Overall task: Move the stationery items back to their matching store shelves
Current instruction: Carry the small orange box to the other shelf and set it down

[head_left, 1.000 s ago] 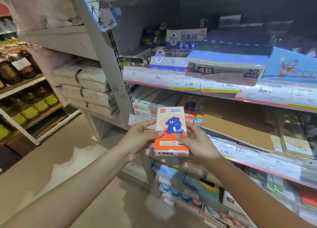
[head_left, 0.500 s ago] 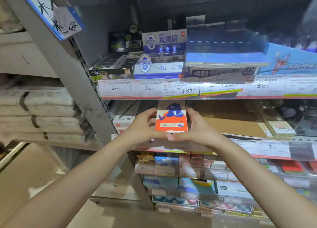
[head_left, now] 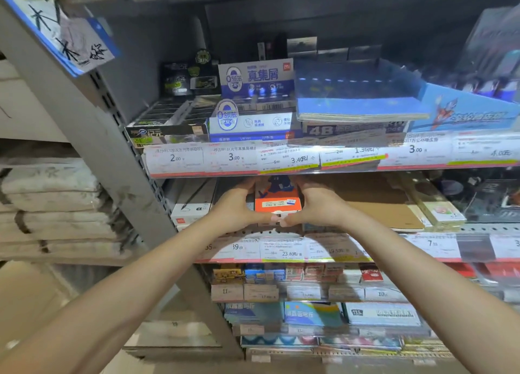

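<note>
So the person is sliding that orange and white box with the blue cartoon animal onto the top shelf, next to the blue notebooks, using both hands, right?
Not quite. In the head view, the orange and white box with the blue cartoon animal is going onto the shelf below, under the price-tag rail, not up beside the blue notebooks. The rest holds: the left hand and right hand both grip it.

The upper shelf's price strip (head_left: pixel 309 157) reads 2.00, 3.00, 3.40; a box (head_left: pixel 349 129) above it shows "4B".
</note>
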Tool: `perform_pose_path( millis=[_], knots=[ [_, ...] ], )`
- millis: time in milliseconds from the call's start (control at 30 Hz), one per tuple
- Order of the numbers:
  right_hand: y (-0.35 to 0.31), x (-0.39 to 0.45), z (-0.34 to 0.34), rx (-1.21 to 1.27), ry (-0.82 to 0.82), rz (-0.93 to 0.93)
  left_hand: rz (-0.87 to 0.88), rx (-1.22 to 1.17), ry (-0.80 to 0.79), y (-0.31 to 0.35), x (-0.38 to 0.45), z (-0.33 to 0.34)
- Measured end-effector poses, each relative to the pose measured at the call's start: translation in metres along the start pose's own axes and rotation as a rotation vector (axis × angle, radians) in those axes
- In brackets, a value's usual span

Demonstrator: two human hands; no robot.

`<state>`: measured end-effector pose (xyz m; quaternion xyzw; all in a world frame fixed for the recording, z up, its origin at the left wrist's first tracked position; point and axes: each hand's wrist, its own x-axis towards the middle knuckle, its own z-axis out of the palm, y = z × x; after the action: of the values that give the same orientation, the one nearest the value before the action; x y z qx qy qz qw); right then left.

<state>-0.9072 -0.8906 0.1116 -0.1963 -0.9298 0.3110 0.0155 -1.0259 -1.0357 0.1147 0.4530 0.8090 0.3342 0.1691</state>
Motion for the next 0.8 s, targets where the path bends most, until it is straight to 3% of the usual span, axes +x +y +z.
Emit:
perform_pose_path(
  millis=[267, 467, 800],
  knots=[
    [0.004, 0.012, 0.0, -0.105, -0.053, -0.01, -0.025, 0.107, -0.086, -0.005, 0.011, 0.003],
    [0.008, 0.019, 0.005, -0.188, -0.011, -0.029, 0.032, 0.236, -0.065, -0.001, 0.01, 0.009],
    [0.007, 0.016, 0.014, -0.379, 0.07, -0.028, 0.015, 0.223, 0.022, -0.006, 0.008, 0.016]
  ],
)
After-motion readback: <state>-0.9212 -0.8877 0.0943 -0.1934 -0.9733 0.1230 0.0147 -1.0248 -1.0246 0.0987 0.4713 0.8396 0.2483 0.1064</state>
